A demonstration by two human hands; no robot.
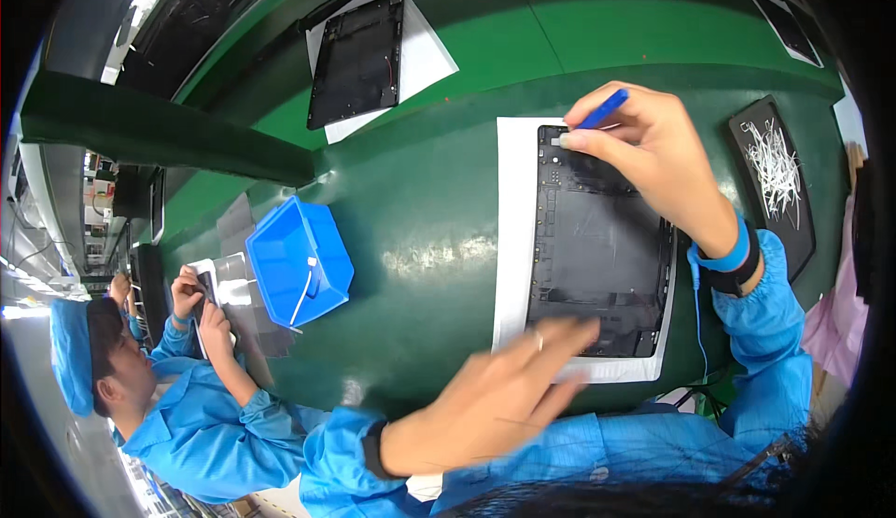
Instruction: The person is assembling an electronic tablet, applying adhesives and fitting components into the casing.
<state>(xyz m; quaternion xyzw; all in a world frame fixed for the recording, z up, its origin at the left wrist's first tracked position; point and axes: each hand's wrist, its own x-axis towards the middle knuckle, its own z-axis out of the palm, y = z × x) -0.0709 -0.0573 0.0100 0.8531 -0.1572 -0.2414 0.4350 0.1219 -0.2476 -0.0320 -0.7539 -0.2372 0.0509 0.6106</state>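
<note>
A black tablet back housing [597,247] lies on a white sheet [515,238] in front of me, its inner side up. My right hand [653,145] is over the housing's far left corner, thumb and fingers pinched round a blue pen-shaped tool [603,109]. The tool's working tip is hidden by the fingers. A small pale piece shows at the thumb tip, too small to name. My left hand [495,387] is at the near edge of the housing, fingers stretched out and smeared by motion, with nothing visible in them. A wristband with a blue cord [698,303] circles my right wrist.
A blue bin [299,261] with a white strip stands left. A dark tray [775,182] holds many white strips at right. Another black housing [357,63] lies on white paper at the back. A co-worker [187,415] in blue handles a device at far left.
</note>
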